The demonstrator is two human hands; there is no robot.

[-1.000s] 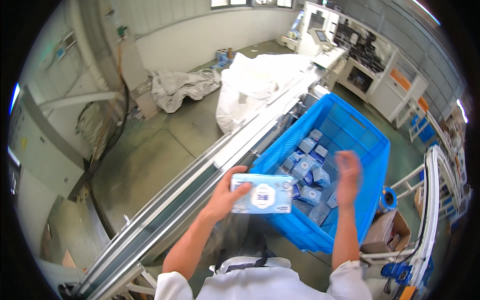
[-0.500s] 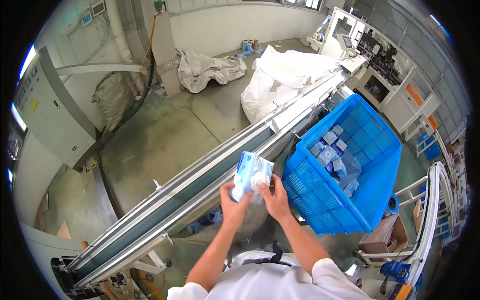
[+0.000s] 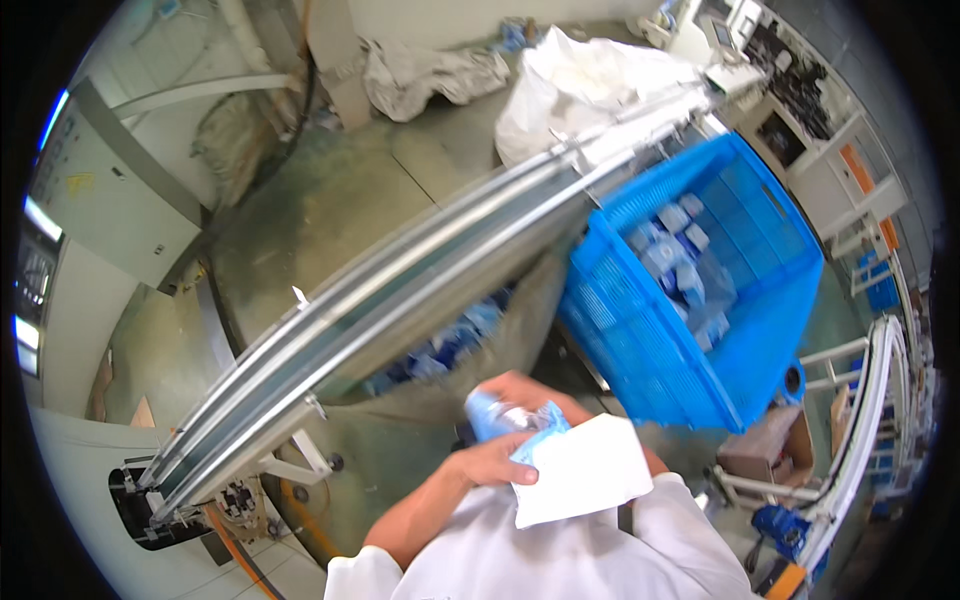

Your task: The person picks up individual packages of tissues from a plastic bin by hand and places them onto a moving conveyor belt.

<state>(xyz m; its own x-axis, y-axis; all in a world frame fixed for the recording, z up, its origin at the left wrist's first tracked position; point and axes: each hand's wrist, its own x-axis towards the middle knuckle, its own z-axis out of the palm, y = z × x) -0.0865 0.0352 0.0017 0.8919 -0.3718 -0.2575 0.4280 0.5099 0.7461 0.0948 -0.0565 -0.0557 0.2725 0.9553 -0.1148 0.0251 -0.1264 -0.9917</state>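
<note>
Both hands meet close to the chest at about six o'clock: the left hand (image 3: 495, 462) curls its fingers around a blue-and-white soft pack (image 3: 560, 462), while the right hand (image 3: 535, 392) sits mostly hidden behind it, its grip unclear. A slanted conveyor (image 3: 400, 300) runs from eight o'clock to one o'clock. At three o'clock stands a blue crate (image 3: 640, 340) holding similar packs (image 3: 680, 265).

A worn grey-green concrete floor (image 3: 330, 210) spreads at eleven o'clock – daylight glares on it. White bulk sacks (image 3: 580, 90) slump at twelve; white cabinets (image 3: 810, 150) stand at two o'clock.
</note>
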